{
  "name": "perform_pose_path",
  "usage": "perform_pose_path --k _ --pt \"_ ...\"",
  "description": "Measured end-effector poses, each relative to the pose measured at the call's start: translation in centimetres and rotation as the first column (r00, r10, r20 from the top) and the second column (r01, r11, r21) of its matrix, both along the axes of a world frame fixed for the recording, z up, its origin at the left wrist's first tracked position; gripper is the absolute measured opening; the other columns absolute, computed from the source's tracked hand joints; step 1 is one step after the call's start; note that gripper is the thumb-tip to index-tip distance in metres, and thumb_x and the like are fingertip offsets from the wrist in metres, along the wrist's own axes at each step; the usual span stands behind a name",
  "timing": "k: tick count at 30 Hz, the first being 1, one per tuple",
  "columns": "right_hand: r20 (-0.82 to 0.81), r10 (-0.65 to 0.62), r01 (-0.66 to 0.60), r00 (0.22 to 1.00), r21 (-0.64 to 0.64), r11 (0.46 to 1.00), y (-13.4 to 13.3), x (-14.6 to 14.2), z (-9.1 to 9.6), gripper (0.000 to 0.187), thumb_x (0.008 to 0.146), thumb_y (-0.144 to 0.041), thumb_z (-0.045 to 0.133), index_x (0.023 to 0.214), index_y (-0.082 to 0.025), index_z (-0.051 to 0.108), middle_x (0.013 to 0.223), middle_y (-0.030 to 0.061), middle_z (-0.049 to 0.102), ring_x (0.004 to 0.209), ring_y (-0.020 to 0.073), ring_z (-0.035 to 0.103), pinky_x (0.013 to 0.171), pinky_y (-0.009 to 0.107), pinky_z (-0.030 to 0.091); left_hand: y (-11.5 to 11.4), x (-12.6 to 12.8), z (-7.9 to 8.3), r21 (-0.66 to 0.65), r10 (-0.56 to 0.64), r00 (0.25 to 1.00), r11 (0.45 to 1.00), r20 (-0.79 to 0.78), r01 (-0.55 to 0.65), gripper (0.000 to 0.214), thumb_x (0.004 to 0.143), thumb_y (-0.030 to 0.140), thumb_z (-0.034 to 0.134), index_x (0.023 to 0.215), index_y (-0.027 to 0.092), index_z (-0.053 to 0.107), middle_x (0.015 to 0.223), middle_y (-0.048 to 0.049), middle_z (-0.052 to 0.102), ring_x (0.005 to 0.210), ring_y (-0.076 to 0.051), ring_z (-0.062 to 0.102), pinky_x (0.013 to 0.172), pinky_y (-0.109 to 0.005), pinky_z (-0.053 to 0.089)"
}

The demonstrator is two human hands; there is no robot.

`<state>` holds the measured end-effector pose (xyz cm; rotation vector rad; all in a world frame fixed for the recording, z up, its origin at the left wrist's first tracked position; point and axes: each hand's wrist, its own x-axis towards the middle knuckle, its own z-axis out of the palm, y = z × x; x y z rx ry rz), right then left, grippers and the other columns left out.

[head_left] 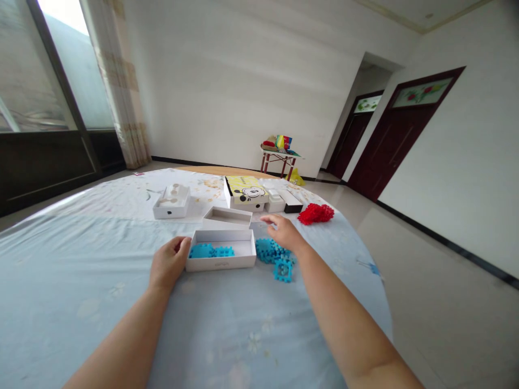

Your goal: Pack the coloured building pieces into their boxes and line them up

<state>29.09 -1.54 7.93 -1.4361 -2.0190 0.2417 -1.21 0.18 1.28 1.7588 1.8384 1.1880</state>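
Note:
A white open box [221, 264] stands on the table before me, with blue toothed plastic building pieces [203, 250] lying in its left part. My left hand [170, 260] is closed on the box's left end, its fingers curled at the wall. Just past the box's right end, my right hand [281, 229] hovers over a pile of blue building pieces [267, 250], fingers stretched to the left and apart, with nothing seen in them. One square blue piece [283, 270] lies at the near side of that pile.
Behind the box sits a shallow white box part [227, 218]. Farther back are a yellow cartoon box [247, 192], a small white box [274, 202], a black-and-white box [292, 201] and a white box with pale contents [172, 202]. Red pieces [316, 214] are heaped near the table's right edge.

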Motion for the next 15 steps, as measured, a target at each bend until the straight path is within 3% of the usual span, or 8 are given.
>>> perform_pose_path --k 4,7,12,15 --pt "0.014 -0.153 0.154 0.988 -0.071 0.986 -0.4 6.6 -2.7 0.060 0.065 -0.004 0.043 0.122 -0.017 0.051 0.126 0.0100 0.053 0.117 0.0202 0.048 0.101 0.038 0.035 0.0 0.0 -0.1 0.000 0.003 1.000 1.000 -0.001 -0.003 0.039 0.076 0.045 0.041 0.086 0.018 0.068 0.080 -0.0042 0.069 0.081 -0.021 0.061 0.066 -0.025 0.041" --pt "0.074 -0.133 0.145 0.988 -0.188 0.971 -0.5 9.7 -5.3 0.069 0.060 -0.006 0.049 0.128 -0.014 0.045 0.136 0.0129 0.043 0.127 0.0254 0.037 0.106 0.042 0.028 0.1 -0.1 -0.3 0.003 0.007 1.000 1.000 -0.012 -0.006 0.040 0.076 0.046 0.041 0.086 0.018 0.068 0.081 -0.0043 0.070 0.082 -0.021 0.061 0.066 -0.025 0.042" --pt "0.128 -0.030 0.073 0.991 -0.341 0.937 0.0 10.9 -7.7 0.082 0.053 -0.008 0.054 0.133 -0.013 0.040 0.141 0.0129 0.036 0.133 0.0295 0.026 0.109 0.042 0.022 0.4 -0.3 -0.6 0.017 0.008 1.000 1.000 -0.018 -0.008 0.041 0.077 0.048 0.041 0.087 0.019 0.069 0.081 -0.0033 0.070 0.082 -0.020 0.062 0.067 -0.024 0.043" --pt "0.129 -0.016 0.062 0.991 -0.356 0.932 0.3 11.0 -7.7 0.079 0.055 -0.010 0.056 0.132 -0.015 0.042 0.138 0.0123 0.042 0.130 0.0291 0.032 0.106 0.041 0.027 0.5 -0.5 -0.7 0.018 0.009 0.999 1.000 -0.031 -0.008 0.041 0.077 0.048 0.041 0.086 0.019 0.069 0.080 -0.0026 0.070 0.082 -0.020 0.062 0.066 -0.024 0.044"
